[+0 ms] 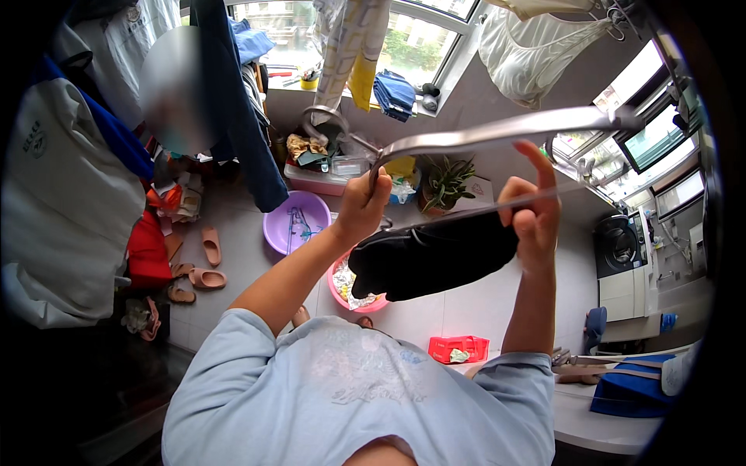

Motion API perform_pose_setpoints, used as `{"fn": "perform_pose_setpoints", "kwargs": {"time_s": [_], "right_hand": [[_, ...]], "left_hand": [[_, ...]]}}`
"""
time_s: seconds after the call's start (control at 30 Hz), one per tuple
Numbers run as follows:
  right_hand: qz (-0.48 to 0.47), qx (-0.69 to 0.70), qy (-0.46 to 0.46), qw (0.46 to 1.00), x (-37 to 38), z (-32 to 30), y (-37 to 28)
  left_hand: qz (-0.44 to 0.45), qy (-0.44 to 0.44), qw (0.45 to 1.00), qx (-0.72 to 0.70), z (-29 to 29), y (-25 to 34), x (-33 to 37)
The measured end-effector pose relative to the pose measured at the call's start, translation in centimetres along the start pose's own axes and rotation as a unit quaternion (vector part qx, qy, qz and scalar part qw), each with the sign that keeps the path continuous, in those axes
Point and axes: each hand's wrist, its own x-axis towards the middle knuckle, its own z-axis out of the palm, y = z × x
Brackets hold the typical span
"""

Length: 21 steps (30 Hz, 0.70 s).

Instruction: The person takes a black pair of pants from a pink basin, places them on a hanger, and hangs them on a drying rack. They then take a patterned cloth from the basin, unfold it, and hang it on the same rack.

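A grey clothes hanger (482,132) is held up in front of me, its hook toward the left and its long arm stretching right. My left hand (361,210) is closed around the hanger near the base of the hook. Black cloth (435,260) hangs folded over the lower bar; what kind of garment it is I cannot tell. At the cloth's right end, my right hand (535,221) pinches it against the bar, with the index finger raised toward the hanger's upper arm.
Below are a purple basin (284,248) holding hangers, a pink basin (379,304), a red basket (447,342) and pink slippers (211,247). A potted plant (449,182) stands beyond. Clothes hang at left, including dark trousers (233,101); a white garment (536,50) hangs upper right.
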Motion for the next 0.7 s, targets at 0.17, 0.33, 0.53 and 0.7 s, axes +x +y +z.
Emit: {"fn": "perform_pose_setpoints", "kwargs": {"time_s": [0.17,0.33,0.53,0.7], "right_hand": [[-0.042,-0.055,-0.013,0.998,-1.4,-0.9,-1.2],[-0.055,-0.076,0.066,0.993,-2.4,0.5,-1.0],[-0.042,-0.094,0.203,0.974,-3.0,0.5,0.5],[-0.031,-0.084,0.176,0.98,-2.8,1.3,1.0]], "left_hand": [[-0.003,-0.078,0.996,0.05,-0.4,-0.6,-0.1],[0.009,-0.037,0.996,0.077,0.5,0.3,-0.5],[-0.072,0.055,0.964,0.249,-0.9,-5.6,-6.9],[-0.451,-0.098,0.887,0.0,-0.4,-9.4,-10.8]]}}
